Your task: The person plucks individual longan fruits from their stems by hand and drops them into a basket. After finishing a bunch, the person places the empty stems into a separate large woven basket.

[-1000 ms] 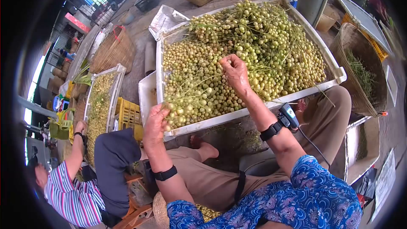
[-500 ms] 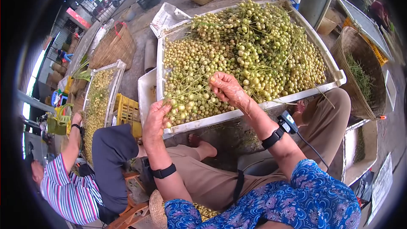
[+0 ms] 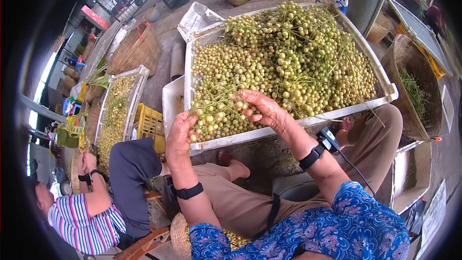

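A wide white-rimmed tray (image 3: pixel 284 126) in front of me is heaped with small round yellow-green fruits (image 3: pixel 250 62), loose ones at the left and stemmed bunches at the right. Over its near left corner, my left hand (image 3: pixel 180 132) is closed on a sprig of the fruits (image 3: pixel 211 110). My right hand (image 3: pixel 263 108) is closed at the sprig's other side, thumb and fingers bent around fruit and stem that its fingers partly hide. Both hands are close together, just above the pile.
On the left, a person in a striped shirt (image 3: pixel 86 221) sits by another fruit-filled tray (image 3: pixel 144 74). A yellow crate (image 3: pixel 150 125) stands between the trays. At right are a tall woven basket (image 3: pixel 402 86) with green stems and a metal post (image 3: pixel 368 0). Another basket (image 3: pixel 134 50) stands behind left.
My right hand has dropped slightly toward the pile, its fingers spread a little more. My left hand keeps its hold on the sprig. The other person's hands have come together by their tray.
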Tool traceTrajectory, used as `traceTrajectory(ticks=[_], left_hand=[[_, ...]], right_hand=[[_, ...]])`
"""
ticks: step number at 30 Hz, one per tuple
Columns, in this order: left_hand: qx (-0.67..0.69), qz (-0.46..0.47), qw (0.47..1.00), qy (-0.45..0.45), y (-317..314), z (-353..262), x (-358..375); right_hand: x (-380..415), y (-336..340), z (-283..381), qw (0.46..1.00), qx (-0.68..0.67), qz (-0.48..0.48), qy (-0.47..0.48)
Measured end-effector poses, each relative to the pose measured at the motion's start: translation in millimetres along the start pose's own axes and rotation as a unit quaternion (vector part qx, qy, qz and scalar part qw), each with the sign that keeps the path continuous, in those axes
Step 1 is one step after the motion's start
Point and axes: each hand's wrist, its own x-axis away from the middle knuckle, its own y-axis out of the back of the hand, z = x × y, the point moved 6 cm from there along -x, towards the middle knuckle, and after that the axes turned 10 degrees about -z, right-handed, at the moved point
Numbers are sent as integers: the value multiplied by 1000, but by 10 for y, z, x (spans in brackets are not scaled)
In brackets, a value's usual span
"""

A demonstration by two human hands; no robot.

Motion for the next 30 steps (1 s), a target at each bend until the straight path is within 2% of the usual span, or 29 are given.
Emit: traceTrajectory(ticks=[2,5,7,9,12,15,17,19,22,24,25,26,27,28,29,30], left_hand=[[0,13,1000,-3,-36,-27,25],[8,35,999,-10,11,-28,21],[18,46,999,-16,70,-6,14],[53,41,998,-1,90,-11,22],[19,12,1000,9,-4,-27,46],[5,8,1000,13,3,7,5],[11,24,1000,10,-16,-7,12],[21,41,999,9,-34,2,1],[-12,13,1000,8,49,86,-60],[-21,57,998,21,41,124,-84],[-37,-48,998,-11,76,113,-5],[-48,-146,987,-56,81,48,121],[-94,-184,977,-49,79,-3,173],[-90,-125,988,-28,189,114,29],[-76,-71,994,-19,242,234,-122],[-102,-35,994,30,87,131,-54]], right_hand=[[-4,18,-15,1000,-4,14,13],[-52,162,121,990,-114,-37,68],[-44,242,210,983,-153,-36,99],[-19,213,98,993,-51,-69,76],[24,70,-58,998,-3,-55,23],[6,-14,-86,999,23,-31,9],[59,-49,-50,1000,9,-19,10],[115,-113,-53,999,-2,22,-38],[93,-78,-86,1000,4,22,-13],[85,-82,-74,999,-22,49,-4],[92,-25,-88,998,30,-55,-20],[70,55,-132,994,72,-83,-15],[62,111,-211,985,-8,-169,-9],[24,93,-240,984,-103,-145,-25],[-96,119,-336,990,-131,9,-56],[10,58,-276,989,-122,30,-77]])
